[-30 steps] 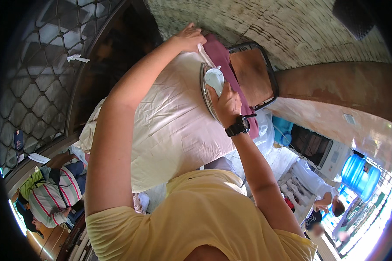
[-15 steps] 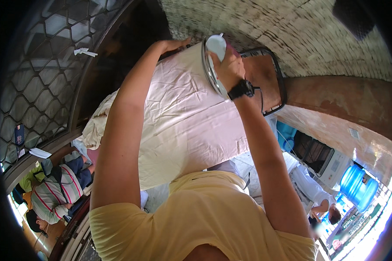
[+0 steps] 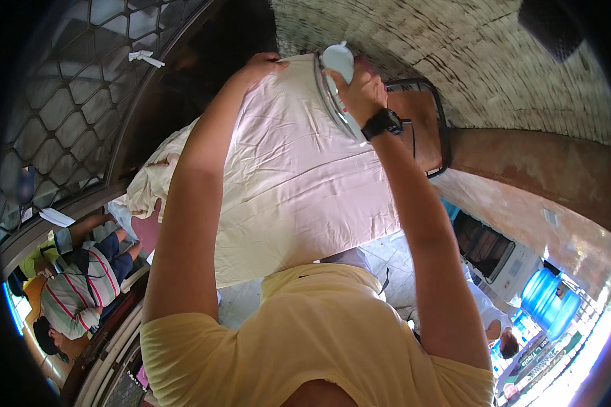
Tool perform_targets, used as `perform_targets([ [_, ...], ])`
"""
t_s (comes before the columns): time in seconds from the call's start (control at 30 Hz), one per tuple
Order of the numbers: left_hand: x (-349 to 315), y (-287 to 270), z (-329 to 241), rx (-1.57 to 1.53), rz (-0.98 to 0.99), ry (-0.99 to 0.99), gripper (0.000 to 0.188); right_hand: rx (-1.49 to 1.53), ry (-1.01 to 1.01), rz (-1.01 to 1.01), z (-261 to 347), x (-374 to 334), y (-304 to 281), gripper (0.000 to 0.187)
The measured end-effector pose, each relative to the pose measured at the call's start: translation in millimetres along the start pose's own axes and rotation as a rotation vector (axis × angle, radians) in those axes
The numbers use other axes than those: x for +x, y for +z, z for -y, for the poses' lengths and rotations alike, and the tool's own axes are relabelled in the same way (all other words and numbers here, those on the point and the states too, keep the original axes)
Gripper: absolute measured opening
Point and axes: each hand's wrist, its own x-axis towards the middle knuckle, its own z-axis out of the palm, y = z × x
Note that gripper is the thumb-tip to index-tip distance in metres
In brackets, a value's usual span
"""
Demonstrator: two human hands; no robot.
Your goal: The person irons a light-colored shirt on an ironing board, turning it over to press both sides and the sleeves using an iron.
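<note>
A pale cream cloth point(image 3: 299, 176) with wrinkles and fold lines lies over the board in front of me. My right hand point(image 3: 363, 93) is wrapped around the handle of a white clothes iron point(image 3: 337, 62) at the far right part of the cloth. The iron's shiny metal plate edge is turned toward the left, and its handle is mostly hidden by my fingers. At the far left corner, my left hand point(image 3: 261, 66) grips the cloth's edge, with the thumb on top; its other fingers are partly hidden. A black watch sits on my right wrist.
Beyond the iron is a black-framed brown panel point(image 3: 421, 122), close to the rough wall point(image 3: 468, 74). A metal lattice gate point(image 3: 75, 95) stands left. Bunched cloth point(image 3: 149, 173) hangs at the left end. Other people sit left and right; a blue water jug point(image 3: 550, 302) is right.
My left hand has shifted slightly left and its outstretched fingers have closed on the cloth's edge. The iron has moved slightly farther away. The person at the right now shows less.
</note>
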Motion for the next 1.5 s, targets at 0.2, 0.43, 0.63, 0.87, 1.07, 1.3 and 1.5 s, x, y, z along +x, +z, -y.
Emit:
perform_targets([
  [0.2,-16,-2,4,0.087,-0.026,0.052,0.046,-0.067,-0.114,0.055,2,4,-3,0.065],
  [0.43,-91,-37,20,0.197,-0.501,0.135,0.029,-0.226,-0.278,0.138,26,1,2,0.079],
  [0.63,-231,27,20,0.377,-1.263,0.464,0.022,0.008,-0.418,0.327,-2,21,-13,0.069],
  [0.87,-388,-19,151,0.569,-1.515,-0.689,0.037,-0.055,-0.636,0.457,-12,-14,-83,0.059],
  [1.07,-399,-38,210,0.530,-1.176,-0.256,0.026,-0.181,-0.738,0.544,-3,-39,-70,0.061],
  [1.3,-434,-65,227,0.317,-1.301,-0.423,0.025,-0.196,-0.927,0.543,34,-37,-36,0.060],
  [1.5,-435,-43,236,0.500,-1.076,-0.672,0.070,-0.103,-0.931,0.590,72,-36,-23,0.063],
])
